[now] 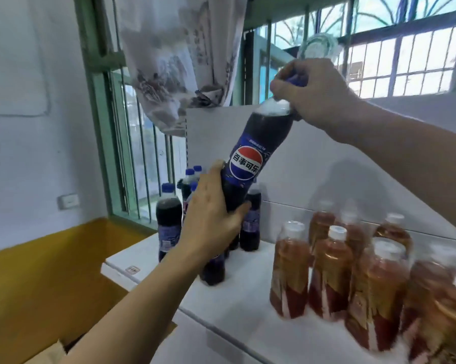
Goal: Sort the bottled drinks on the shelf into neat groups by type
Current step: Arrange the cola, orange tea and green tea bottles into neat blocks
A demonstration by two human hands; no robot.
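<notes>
1. Head view shows your right hand (pixel 317 93) with its fingers curled tight round the blue cap and neck of a cola bottle (pixel 256 158), so that end is fully gripped.
2. Your left hand (pixel 211 219) wraps the bottle's lower body, thumb on the near side and fingers curled round the base; neither hand is slack or empty.
3. Held this way, the cola bottle hangs tilted in the air, cap toward the upper right, base low and to the left, above the left end of the shelf (pixel 237 306).
4. Directly under and behind it stand the other cola bottles (pixel 168 219), clustered near the shelf's left end, some hidden by your left wrist.
5. The amber tea bottles (pixel 329 271) with white caps crowd the right part of the shelf, apart from the cola group, with a bare strip between.
6. Risk 1: lowering the base blind could knock a standing cola bottle, since your left hand covers the spot where it would land.
7. Risk 2: the nearest cola bottle sits close to the shelf's front edge; a nudge could send it off toward the cardboard box (pixel 48 353) below.
8. Risk 3: letting go with 1 hand while the bottle is tilted could make it swing toward the tea bottles.
</notes>
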